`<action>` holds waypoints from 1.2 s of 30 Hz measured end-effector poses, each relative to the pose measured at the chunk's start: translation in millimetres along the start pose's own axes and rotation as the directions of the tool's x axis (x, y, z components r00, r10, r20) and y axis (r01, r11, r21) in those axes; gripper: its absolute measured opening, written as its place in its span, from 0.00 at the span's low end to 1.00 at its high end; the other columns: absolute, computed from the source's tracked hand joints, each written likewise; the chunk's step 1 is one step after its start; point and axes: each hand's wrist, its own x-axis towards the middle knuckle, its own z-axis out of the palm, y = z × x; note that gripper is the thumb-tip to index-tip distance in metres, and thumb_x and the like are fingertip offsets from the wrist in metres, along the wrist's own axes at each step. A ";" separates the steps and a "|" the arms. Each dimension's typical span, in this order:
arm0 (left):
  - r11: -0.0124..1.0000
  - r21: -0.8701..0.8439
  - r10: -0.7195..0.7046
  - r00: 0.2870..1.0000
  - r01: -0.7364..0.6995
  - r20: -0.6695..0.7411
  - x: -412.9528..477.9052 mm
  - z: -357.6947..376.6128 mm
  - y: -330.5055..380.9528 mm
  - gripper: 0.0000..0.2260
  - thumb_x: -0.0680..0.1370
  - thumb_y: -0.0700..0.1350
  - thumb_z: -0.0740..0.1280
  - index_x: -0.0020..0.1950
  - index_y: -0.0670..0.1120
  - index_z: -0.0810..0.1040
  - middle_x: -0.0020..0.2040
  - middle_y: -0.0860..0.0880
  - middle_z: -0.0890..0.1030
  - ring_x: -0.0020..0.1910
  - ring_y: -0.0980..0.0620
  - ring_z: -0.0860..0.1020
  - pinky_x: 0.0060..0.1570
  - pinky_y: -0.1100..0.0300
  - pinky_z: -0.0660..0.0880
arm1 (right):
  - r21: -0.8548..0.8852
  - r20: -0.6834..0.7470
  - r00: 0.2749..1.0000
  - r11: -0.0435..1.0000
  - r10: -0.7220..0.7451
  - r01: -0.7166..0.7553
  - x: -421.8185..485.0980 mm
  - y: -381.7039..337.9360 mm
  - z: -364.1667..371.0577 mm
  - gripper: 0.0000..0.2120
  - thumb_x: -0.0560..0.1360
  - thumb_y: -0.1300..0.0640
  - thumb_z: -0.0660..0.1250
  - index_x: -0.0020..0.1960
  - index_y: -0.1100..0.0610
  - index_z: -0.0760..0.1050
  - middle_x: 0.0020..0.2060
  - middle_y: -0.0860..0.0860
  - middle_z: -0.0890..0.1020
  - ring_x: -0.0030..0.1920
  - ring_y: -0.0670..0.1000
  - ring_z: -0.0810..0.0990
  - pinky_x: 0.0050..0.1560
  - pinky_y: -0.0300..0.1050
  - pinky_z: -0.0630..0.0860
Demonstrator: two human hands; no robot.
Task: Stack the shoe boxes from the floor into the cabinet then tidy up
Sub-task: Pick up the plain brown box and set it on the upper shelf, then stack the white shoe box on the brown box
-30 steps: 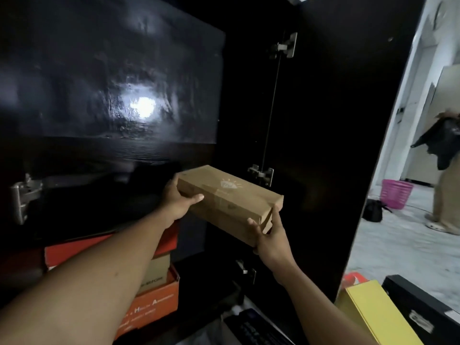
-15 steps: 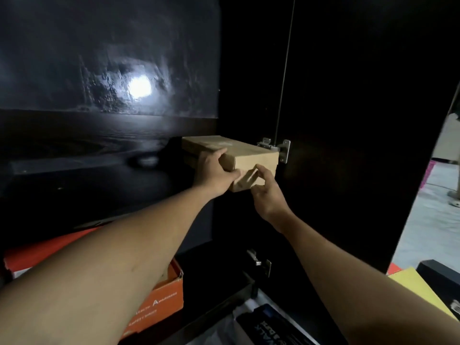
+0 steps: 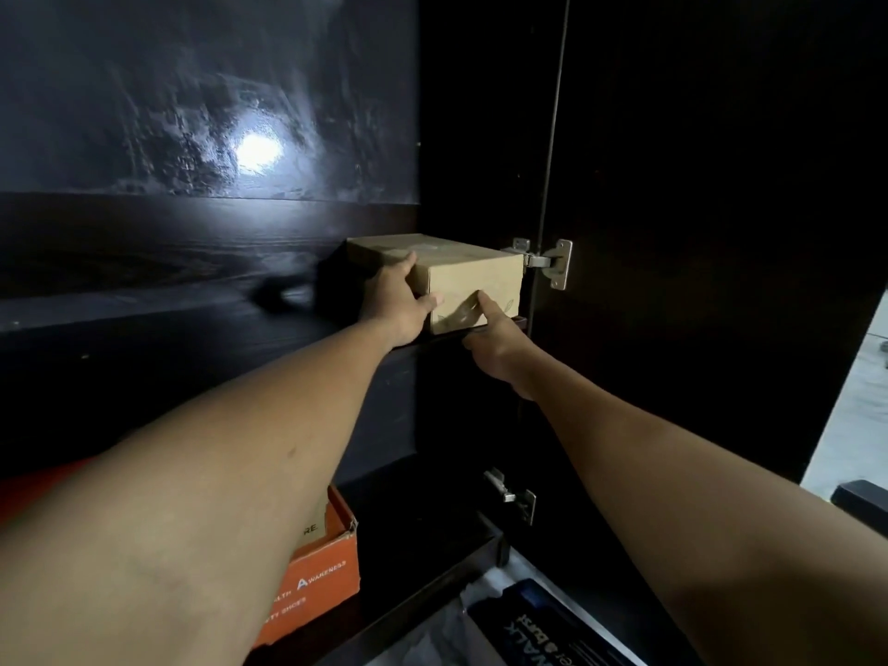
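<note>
The dark cabinet (image 3: 144, 113) fills the frame, its interior so dim that the depth of the shelf (image 3: 168, 324) and anything behind the bright glare at upper left cannot be made out. At lower left an orange box (image 3: 322, 569) sits on a lower level, mostly covered by the forearm. The brown box (image 3: 473, 281) rests at centre frame on the shelf's right end, close beside the hinge (image 3: 548, 262), probably tucked to the side to leave room for more. The left hand (image 3: 396, 305) wraps its fingers (image 3: 406, 262) around the box's left side, thumb across the front, apparently to steer it. The right hand (image 3: 495, 343) sets one digit against the front's lower edge, seemingly pushing; its other fingers are hidden, so I cannot tell whether they grip.
</note>
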 end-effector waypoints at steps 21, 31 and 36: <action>0.999 -0.023 0.046 0.951 -0.041 0.306 -244.3 58.8 40.8 0.28 0.77 0.52 0.72 0.74 0.48 0.69 0.61 0.47 0.75 0.60 0.45 0.76 0.59 0.49 0.75 | -0.290 -0.157 0.972 0.933 0.172 -0.212 -261.2 93.3 -167.2 0.34 0.81 0.57 0.65 0.81 0.51 0.52 0.75 0.54 0.66 0.63 0.54 0.76 0.56 0.43 0.73; 0.989 0.147 -0.116 0.780 0.031 0.615 -455.3 167.8 35.8 0.29 0.67 0.66 0.72 0.63 0.53 0.76 0.57 0.53 0.79 0.57 0.50 0.79 0.53 0.55 0.76 | -0.345 -0.203 0.835 0.760 0.512 -0.551 -450.5 257.8 -221.9 0.38 0.78 0.52 0.69 0.81 0.55 0.52 0.77 0.59 0.63 0.74 0.59 0.66 0.73 0.52 0.66; 0.985 0.161 -0.160 0.701 0.065 0.695 -521.2 200.6 5.5 0.35 0.61 0.69 0.75 0.64 0.60 0.72 0.61 0.56 0.78 0.61 0.51 0.77 0.54 0.54 0.77 | -0.255 -0.203 0.780 0.738 0.591 -0.625 -514.3 327.3 -209.7 0.47 0.71 0.49 0.77 0.80 0.59 0.54 0.70 0.56 0.69 0.68 0.54 0.71 0.65 0.40 0.67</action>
